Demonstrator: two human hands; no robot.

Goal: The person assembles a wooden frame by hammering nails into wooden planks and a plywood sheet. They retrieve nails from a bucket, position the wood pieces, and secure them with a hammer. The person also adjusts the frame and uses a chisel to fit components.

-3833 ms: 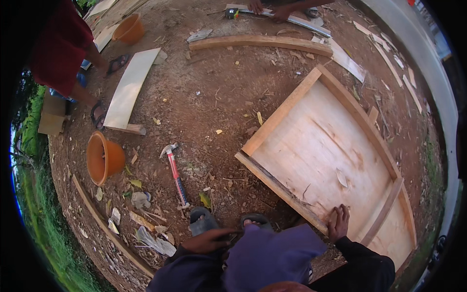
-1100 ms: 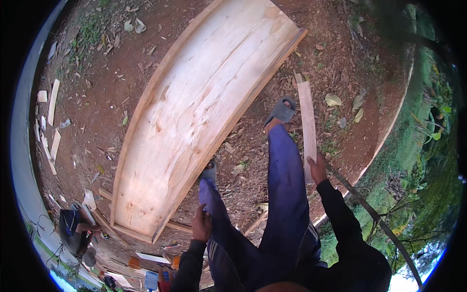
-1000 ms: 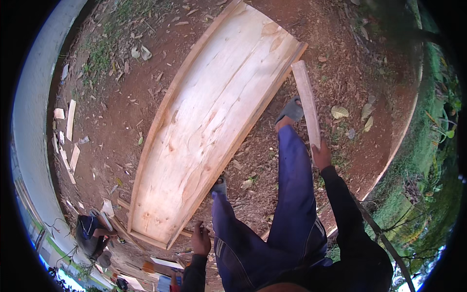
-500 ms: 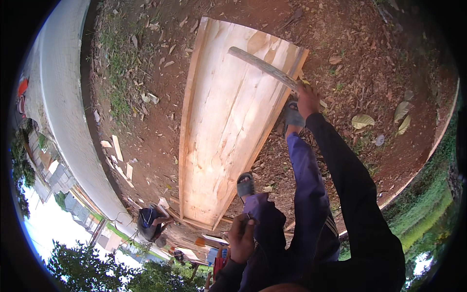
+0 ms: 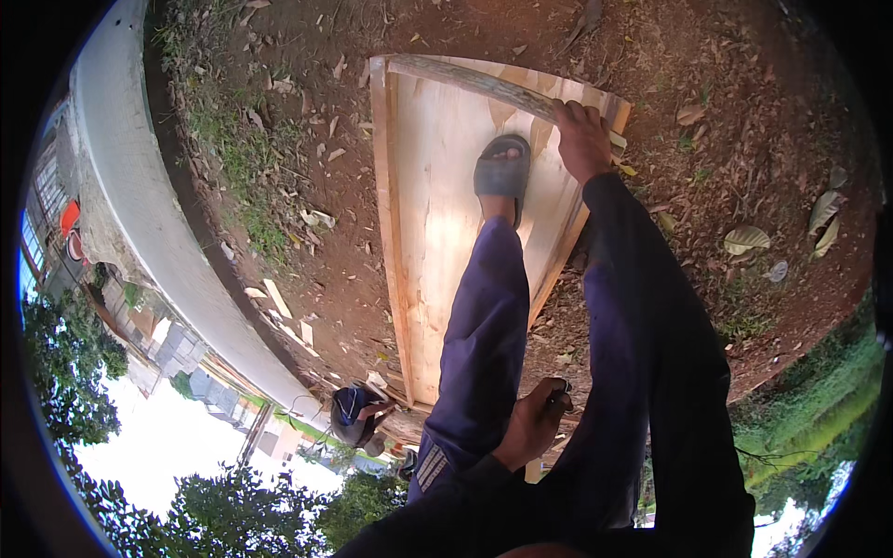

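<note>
A long, shallow wooden panel (image 5: 437,214) with raised edge strips lies on the ground before me. Across its far end is a rough wooden stick (image 5: 474,82), its left end by the panel's far left corner. My right hand (image 5: 583,139) is closed around the stick's right end, above the panel's right edge strip. Closer to me, my left hand (image 5: 532,426) is curled by my knees around a small dark thing (image 5: 560,395) that I cannot make out. My left foot in a grey sandal (image 5: 502,177) stands on the panel's boards.
Brown earth with dry leaves (image 5: 747,240) surrounds the panel. A pale curved concrete edge (image 5: 186,223) runs along the left, with wood offcuts (image 5: 277,298) near it. Another person (image 5: 358,414) crouches at the panel's near left end.
The stick has moved away from me to the panel's far end, with my right hand on it. My left foot has stepped onto the panel, and my left hand has shifted right in view.
</note>
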